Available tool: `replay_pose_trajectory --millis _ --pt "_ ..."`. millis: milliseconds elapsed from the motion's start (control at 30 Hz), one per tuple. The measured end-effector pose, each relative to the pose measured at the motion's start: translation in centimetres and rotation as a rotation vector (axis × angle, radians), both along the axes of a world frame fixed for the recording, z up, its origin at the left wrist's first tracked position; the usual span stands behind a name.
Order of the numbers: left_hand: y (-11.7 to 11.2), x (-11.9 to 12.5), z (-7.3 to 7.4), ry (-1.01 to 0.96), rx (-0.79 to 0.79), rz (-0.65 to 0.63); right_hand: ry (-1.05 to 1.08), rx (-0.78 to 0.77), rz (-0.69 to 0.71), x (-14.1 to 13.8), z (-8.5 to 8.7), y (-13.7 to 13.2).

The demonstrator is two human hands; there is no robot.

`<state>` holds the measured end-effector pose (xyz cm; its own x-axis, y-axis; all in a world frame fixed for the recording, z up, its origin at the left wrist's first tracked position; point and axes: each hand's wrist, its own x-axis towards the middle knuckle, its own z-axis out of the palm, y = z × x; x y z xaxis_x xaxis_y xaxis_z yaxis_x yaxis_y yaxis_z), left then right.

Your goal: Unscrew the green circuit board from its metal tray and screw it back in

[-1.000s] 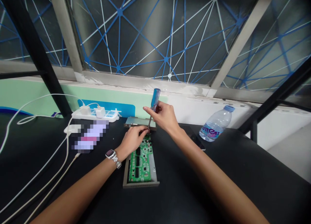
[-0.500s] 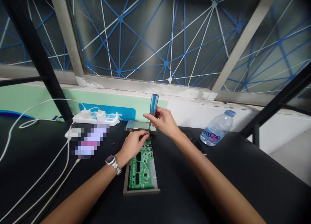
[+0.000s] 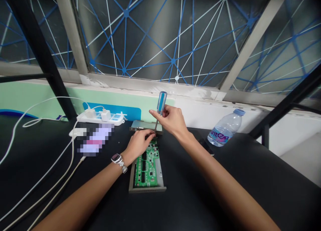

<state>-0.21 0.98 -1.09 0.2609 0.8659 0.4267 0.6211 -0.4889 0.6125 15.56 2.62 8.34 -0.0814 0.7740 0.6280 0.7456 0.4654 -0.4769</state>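
My right hand (image 3: 174, 119) is closed around the lower handle of a screwdriver (image 3: 162, 100), its thumb stretched out to the left. The blue-and-clear handle points up, and the thin shaft slants down to the far end of a green circuit board (image 3: 150, 165). There my left hand (image 3: 139, 144), wearing a watch on the wrist, has thumb and forefinger pinched together at the screwdriver's tip. What lies between those fingertips is hidden. The board sits in an open metal casing (image 3: 147, 190). Behind it, a flat metal cover (image 3: 142, 124) lies near the wall.
A white power strip (image 3: 100, 117) with plugs and cables stands at the back left, with a blurred-out phone-like object (image 3: 96, 140) in front. To the right are a water bottle (image 3: 224, 129) and a dark phone-like object (image 3: 207, 146) on the black table (image 3: 188, 204).
The view has tilted down slightly, so everything sits a little higher or lower in frame. The screwdriver leans more to the right at its handle. Both hands keep their hold.
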Motion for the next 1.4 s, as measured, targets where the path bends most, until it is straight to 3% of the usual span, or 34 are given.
replay_pose_trajectory --millis 100,200,367,567,667,733,900,1000,1267,1400 --pt "-0.1 0.0 0.1 0.005 -0.003 0.005 -0.078 0.024 -0.067 -0.3 0.1 -0.4" --pt "0.0 0.0 0.0 0.007 -0.013 0.004 -0.097 0.002 -0.035 -0.4 0.3 -0.5" --pt "0.2 0.0 -0.2 -0.027 -0.011 -0.024 -0.081 -0.066 0.124 0.1 0.5 -0.3" --pt "0.1 0.0 0.1 -0.098 0.033 -0.151 0.017 -0.216 0.416 1.2 0.8 0.3" --pt "0.0 0.0 0.3 -0.112 0.029 -0.176 0.030 -0.265 0.478 1.4 0.9 0.3" --pt "0.0 0.0 0.4 -0.122 0.020 -0.163 0.011 -0.231 0.404 1.2 1.0 0.0" --pt "0.1 0.0 0.2 -0.121 0.010 -0.111 -0.076 -0.020 0.019 0.1 0.9 -0.9" --pt "0.1 0.0 0.2 -0.111 0.010 -0.094 -0.145 0.000 -0.038 -0.3 0.9 -1.1" --pt "0.2 0.0 0.2 -0.158 -0.001 -0.099 -0.065 -0.111 0.239 0.9 1.1 -0.4" --pt "0.2 0.0 0.1 -0.178 -0.014 -0.104 0.025 -0.250 0.387 1.4 1.1 0.3"
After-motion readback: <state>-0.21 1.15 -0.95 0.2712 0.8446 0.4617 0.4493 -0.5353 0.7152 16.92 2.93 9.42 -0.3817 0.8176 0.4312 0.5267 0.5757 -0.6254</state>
